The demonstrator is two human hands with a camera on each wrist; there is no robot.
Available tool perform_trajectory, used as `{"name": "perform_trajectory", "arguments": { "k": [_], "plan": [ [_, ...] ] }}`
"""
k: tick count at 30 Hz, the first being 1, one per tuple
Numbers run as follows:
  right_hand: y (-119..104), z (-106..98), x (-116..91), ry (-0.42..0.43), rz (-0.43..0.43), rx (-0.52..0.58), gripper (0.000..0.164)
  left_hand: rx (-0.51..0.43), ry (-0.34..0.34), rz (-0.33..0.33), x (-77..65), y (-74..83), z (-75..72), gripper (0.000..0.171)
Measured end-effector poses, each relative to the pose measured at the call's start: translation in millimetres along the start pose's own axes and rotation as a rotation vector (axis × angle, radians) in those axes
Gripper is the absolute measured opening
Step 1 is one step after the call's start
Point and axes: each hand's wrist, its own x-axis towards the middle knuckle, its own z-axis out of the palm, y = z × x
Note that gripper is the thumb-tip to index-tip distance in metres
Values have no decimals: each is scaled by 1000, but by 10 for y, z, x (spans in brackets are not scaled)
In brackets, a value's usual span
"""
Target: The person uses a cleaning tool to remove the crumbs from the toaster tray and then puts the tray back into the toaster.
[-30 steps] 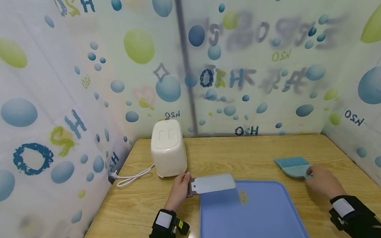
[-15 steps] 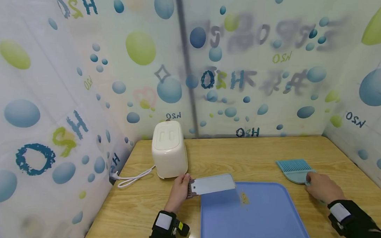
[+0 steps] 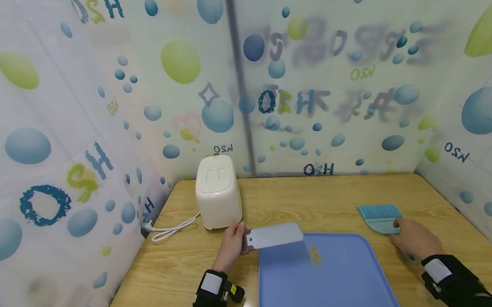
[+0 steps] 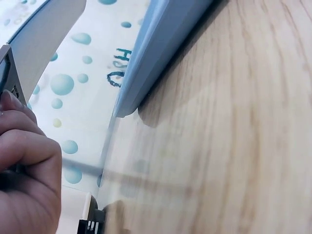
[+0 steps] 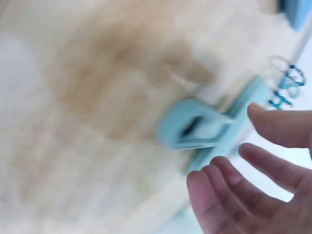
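Observation:
My left hand [image 3: 231, 246] grips the brown-grey end of a toaster's flat metal crumb tray [image 3: 275, 237], held over the near-left corner area of a blue tray [image 3: 335, 277]. A small patch of crumbs [image 3: 315, 255] lies on that blue tray. In the left wrist view curled fingers [image 4: 29, 161] hold the crumb tray's end. My right hand [image 3: 417, 238] is above the handle of a teal ridged dustpan [image 3: 379, 217] lying on the table. The right wrist view shows its fingers [image 5: 229, 190] loosely bent and thumb apart, off the dustpan's looped handle [image 5: 170, 129].
A cream toaster [image 3: 217, 193] stands behind my left hand, its white cord [image 3: 175, 228] looped to the left. The wooden table [image 3: 304, 196] meets patterned curtains [image 3: 334, 123] at the back and sides.
The teal dustpan has come down flat on the table and turned slightly, and my right hand has let go of its handle. My left hand and the crumb tray stay nearly still.

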Motion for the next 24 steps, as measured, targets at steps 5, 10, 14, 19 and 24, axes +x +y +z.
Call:
{"name": "perform_trajectory", "arguments": {
  "k": [5, 10, 14, 19, 24],
  "plan": [
    [-246, -144, -94, 126, -126, 66, 37, 2, 4, -12, 2, 63, 3, 39],
    [-645, -205, -197, 193, -241, 200, 31, -19, 14, -2, 23, 82, 26, 37],
    [-968, -266, -311, 131, -252, 403, 32, -34, 15, 8, 30, 97, 65, 36],
    [-1355, -248, -432, 2, -216, 653, 36, -82, 9, -1, 17, 167, 124, 36],
    [-1678, -84, -503, -105, -204, 786, 32, -106, 29, -9, 15, 240, 224, 36]
  ]
}}
